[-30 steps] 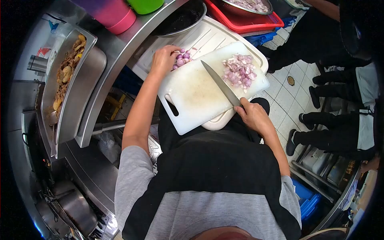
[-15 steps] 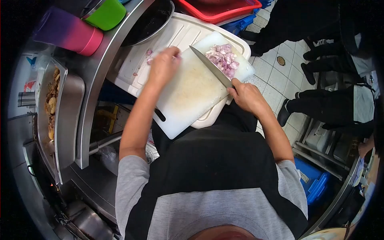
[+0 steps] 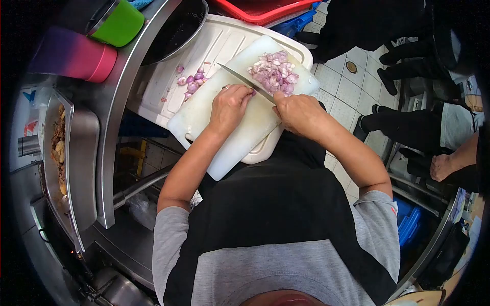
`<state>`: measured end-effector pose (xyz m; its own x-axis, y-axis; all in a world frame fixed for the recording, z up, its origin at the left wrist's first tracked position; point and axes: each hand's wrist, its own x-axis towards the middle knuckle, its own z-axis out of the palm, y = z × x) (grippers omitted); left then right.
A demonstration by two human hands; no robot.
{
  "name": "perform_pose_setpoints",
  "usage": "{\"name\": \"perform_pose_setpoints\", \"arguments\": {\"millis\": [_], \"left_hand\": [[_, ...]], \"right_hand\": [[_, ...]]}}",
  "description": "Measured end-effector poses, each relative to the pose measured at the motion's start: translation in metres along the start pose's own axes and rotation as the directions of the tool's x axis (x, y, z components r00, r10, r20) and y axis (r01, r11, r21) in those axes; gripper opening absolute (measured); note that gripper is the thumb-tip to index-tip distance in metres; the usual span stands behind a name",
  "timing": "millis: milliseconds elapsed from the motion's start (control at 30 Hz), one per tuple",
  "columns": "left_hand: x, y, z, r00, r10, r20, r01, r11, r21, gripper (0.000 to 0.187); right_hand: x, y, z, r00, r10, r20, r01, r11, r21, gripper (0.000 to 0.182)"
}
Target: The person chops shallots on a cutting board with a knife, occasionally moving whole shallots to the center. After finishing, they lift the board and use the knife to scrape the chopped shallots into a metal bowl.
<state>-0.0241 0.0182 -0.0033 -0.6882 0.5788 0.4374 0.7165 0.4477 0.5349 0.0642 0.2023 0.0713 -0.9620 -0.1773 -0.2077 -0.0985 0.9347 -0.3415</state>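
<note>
Right hand [image 3: 298, 111] closed around the handle of a knife [image 3: 244, 80], blade running toward 10 o'clock across the white cutting board [image 3: 204, 115]. Left hand [image 3: 230, 104] pressed flat-curled on the board just beside the blade, fingers bent over a shallot piece that barely shows at the fingertips; a ring on one finger. Heaped at 1 o'clock of the hands, on the far end of the board: chopped shallot [image 3: 274, 73], pinkish purple. At 10 o'clock of the left hand, just off the board's edge, a small cluster of whole peeled shallots [image 3: 193, 83] lying on the ribbed white tray [image 3: 219, 41] under the board.

Containers around the work:
- Dark metal bowl [image 3: 176, 28] at 11 o'clock, on the steel counter [image 3: 120, 97]; contents not to be made out.
- Red basket [image 3: 258, 6] at 12 o'clock, only its rim in view.
- Green cup [image 3: 118, 21] and pink-to-purple tumbler [image 3: 71, 55] at 10 o'clock, lying toward the counter's edge; insides hidden.
- Steel pan [image 3: 76, 168] at 9 o'clock, holding brown cooked food [image 3: 57, 148] along its far side.
- Blue crates [image 3: 408, 224] at 4 o'clock, low by the floor.

Writing: a red-and-white printed scrap at far 9 o'clock, too small to read. Other people's dark-clothed legs [image 3: 408, 127] and a hand [image 3: 443, 167] at 3 o'clock, well apart from the board.
</note>
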Motion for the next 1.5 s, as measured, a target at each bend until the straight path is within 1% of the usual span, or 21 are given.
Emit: {"name": "perform_pose_setpoints", "arguments": {"millis": [67, 100, 167, 200, 267, 367, 500, 567, 667, 700, 767, 867, 900, 967, 1100, 1200, 1267, 1300, 1367, 1433, 1500], "left_hand": [[0.002, 0.001, 0.001, 1.000, -0.002, 0.001, 0.002, 1.000, -0.004, 0.007], [0.002, 0.002, 0.000, 1.000, -0.014, 0.004, 0.014, 1.000, -0.002, 0.007], [0.002, 0.002, 0.000, 1.000, -0.031, 0.005, 0.031, 1.000, -0.003, 0.007], [0.001, 0.002, 0.000, 0.999, -0.031, 0.007, 0.031, 0.999, -0.006, 0.007], [0.000, 0.002, 0.001, 0.999, -0.039, 0.002, 0.039, 0.999, -0.010, 0.007], [-0.001, 0.001, 0.001, 1.000, -0.022, 0.001, 0.022, 1.000, -0.013, 0.007], [-0.001, 0.001, 0.002, 0.999, -0.023, -0.027, 0.023, 0.999, -0.027, 0.006], [-0.001, 0.002, 0.001, 0.999, -0.028, -0.026, 0.027, 0.999, -0.026, 0.006], [-0.001, 0.001, 0.000, 0.999, -0.006, -0.034, 0.005, 1.000, -0.027, 0.007], [-0.001, 0.000, 0.001, 1.000, -0.015, -0.027, 0.014, 1.000, -0.022, 0.007], [-0.002, 0.001, 0.002, 0.999, -0.029, -0.019, 0.028, 0.999, -0.024, 0.007], [0.000, 0.003, 0.001, 0.998, -0.013, -0.056, 0.011, 0.999, -0.039, 0.008], [-0.001, 0.002, 0.002, 0.999, -0.016, -0.045, 0.014, 0.999, -0.034, 0.008], [0.000, 0.001, 0.002, 0.999, -0.017, -0.035, 0.016, 1.000, -0.025, 0.008], [-0.002, 0.000, 0.003, 0.999, -0.008, -0.042, 0.007, 1.000, -0.022, 0.008], [-0.002, 0.000, 0.003, 0.999, -0.008, -0.043, 0.008, 1.000, -0.013, 0.008], [-0.002, 0.000, 0.003, 0.999, -0.005, -0.034, 0.005, 1.000, -0.010, 0.008], [-0.002, -0.001, 0.003, 0.999, -0.002, -0.038, 0.001, 1.000, -0.013, 0.008], [-0.002, -0.001, 0.004, 0.999, 0.004, -0.036, -0.004, 1.000, -0.017, 0.008], [-0.002, 0.000, 0.005, 0.998, -0.003, -0.065, 0.002, 1.000, -0.013, 0.009], [-0.003, 0.000, 0.004, 0.999, -0.012, -0.053, 0.012, 1.000, -0.007, 0.009]], "right_hand": [[0.001, -0.004, -0.008, 0.997, 0.023, 0.076, -0.017, 0.997, -0.081, 0.021], [0.001, -0.003, -0.006, 0.997, 0.025, 0.078, -0.019, 0.996, -0.084, 0.021], [0.003, -0.001, 0.004, 1.000, 0.010, 0.012, -0.009, 0.999, -0.034, 0.018], [0.006, 0.001, 0.010, 1.000, 0.009, 0.017, -0.008, 0.999, -0.037, 0.018], [0.012, 0.006, 0.018, 0.999, -0.009, -0.046, 0.009, 1.000, -0.003, 0.017], [0.007, 0.000, 0.003, 1.000, 0.002, 0.012, -0.001, 0.999, -0.041, 0.017], [0.002, -0.005, 0.005, 0.999, 0.019, 0.026, -0.017, 0.997, -0.070, 0.018], [0.012, 0.002, 0.023, 0.999, -0.006, -0.045, 0.004, 0.999, -0.035, 0.018], [0.013, 0.007, 0.018, 0.996, -0.046, -0.080, 0.045, 0.999, -0.010, 0.022], [0.010, 0.004, 0.014, 0.996, -0.044, -0.081, 0.044, 0.999, -0.008, 0.022], [0.000, -0.004, 0.005, 1.000, 0.002, -0.017, -0.004, 0.997, -0.080, 0.022], [0.004, -0.007, 0.014, 0.999, 0.024, -0.025, -0.025, 0.999, -0.046, 0.017], [0.006, -0.005, 0.016, 0.999, 0.024, -0.026, -0.026, 0.999, -0.046, 0.017], [0.011, 0.001, 0.019, 0.998, -0.028, -0.055, 0.025, 0.999, -0.046, 0.016], [0.000, -0.005, 0.006, 1.000, -0.018, -0.024, 0.016, 0.997, -0.077, 0.018], [0.004, -0.004, 0.018, 0.999, 0.005, -0.039, -0.007, 0.998, -0.061, 0.018], [0.011, 0.004, 0.028, 0.992, -0.040, -0.118, 0.037, 0.999, -0.021, 0.019], [0.011, 0.002, 0.023, 0.992, -0.043, -0.119, 0.041, 0.999, -0.020, 0.019], [0.006, -0.002, 0.008, 0.999, -0.035, -0.040, 0.033, 0.998, -0.060, 0.020], [0.001, -0.005, 0.010, 1.000, -0.011, -0.029, 0.009, 0.999, -0.054, 0.022], [0.004, -0.004, 0.017, 1.000, 0.011, -0.022, -0.012, 0.999, -0.049, 0.024]]}}
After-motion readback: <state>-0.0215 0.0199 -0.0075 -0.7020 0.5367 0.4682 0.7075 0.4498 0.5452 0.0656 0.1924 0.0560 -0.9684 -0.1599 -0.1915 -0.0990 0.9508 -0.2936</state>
